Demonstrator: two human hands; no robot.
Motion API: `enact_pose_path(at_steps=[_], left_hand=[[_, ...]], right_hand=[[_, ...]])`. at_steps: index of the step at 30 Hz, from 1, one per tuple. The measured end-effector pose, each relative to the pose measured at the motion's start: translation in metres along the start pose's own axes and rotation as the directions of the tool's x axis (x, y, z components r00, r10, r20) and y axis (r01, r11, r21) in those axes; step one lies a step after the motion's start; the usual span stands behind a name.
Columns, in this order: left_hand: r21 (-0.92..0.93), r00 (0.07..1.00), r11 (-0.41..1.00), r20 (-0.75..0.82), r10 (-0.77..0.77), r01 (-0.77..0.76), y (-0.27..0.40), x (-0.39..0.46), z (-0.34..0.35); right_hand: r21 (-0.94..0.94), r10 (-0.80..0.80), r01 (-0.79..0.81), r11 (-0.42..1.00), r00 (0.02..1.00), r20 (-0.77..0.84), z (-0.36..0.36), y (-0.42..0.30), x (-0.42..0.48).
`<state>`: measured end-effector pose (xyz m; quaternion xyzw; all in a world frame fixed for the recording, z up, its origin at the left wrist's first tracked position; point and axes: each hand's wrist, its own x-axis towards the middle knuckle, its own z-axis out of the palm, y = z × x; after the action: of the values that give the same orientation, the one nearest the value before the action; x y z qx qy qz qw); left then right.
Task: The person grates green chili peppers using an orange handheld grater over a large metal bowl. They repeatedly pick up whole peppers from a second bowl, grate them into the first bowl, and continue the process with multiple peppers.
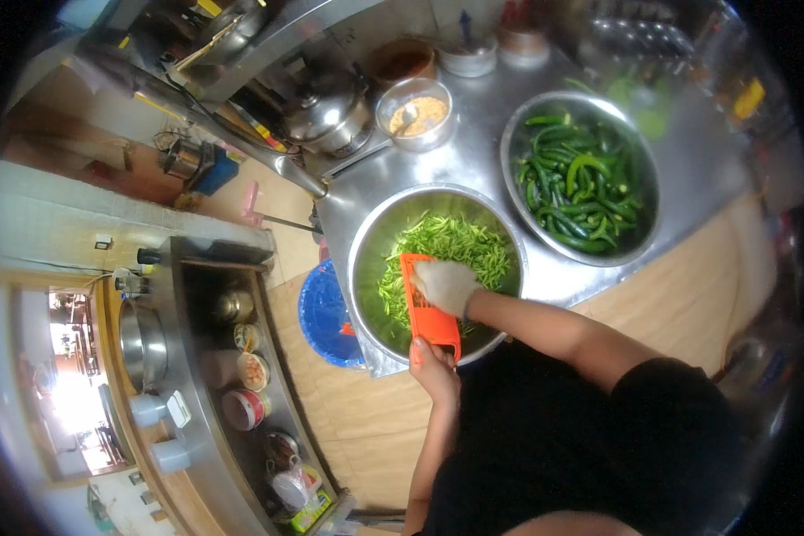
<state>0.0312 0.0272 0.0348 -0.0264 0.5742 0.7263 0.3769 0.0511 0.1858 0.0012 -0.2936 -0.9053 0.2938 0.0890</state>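
An orange handheld grater point(435, 324) lies slanted over a large steel bowl point(367, 231), its lower end at the bowl's near rim. My left hand point(435, 370), bare, grips the grater's handle end. On the grater's upper face rests my right hand point(447, 287) in a whitish glove, fingers curled down; whatever is under the palm is hidden. Green shredded vegetable point(452, 238) fills much of the bowl beneath and around the grater.
Right of the bowl, a steel basin point(509, 181) of whole green peppers point(579, 181) stands on the steel table point(355, 194). Behind are a bowl of chopped yellowish food point(419, 115) with a spoon and a lidded pot point(328, 117). A blue lined bin point(321, 315) stands at left.
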Motion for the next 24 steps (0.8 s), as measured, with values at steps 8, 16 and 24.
enact_pose_path(at_steps=[8, 16, 24], left_hand=[[-0.062, 1.000, 0.998, -0.008, -0.025, 0.024, 0.001, 0.001, -0.011], [-0.057, 0.997, 0.996, 0.053, -0.063, 0.066, 0.007, 0.000, -0.009], [-0.046, 0.997, 0.996, 0.018, -0.071, 0.072, 0.005, -0.002, 0.001]], right_hand=[[-0.031, -0.031, 0.043, 0.999, 0.945, 0.325, -0.052, -0.061, -0.070], [0.238, 0.178, -0.188, 0.953, 0.982, 0.061, -0.027, 0.013, 0.018], [0.299, 0.203, -0.203, 0.932, 0.979, 0.031, -0.011, -0.014, -0.008]])
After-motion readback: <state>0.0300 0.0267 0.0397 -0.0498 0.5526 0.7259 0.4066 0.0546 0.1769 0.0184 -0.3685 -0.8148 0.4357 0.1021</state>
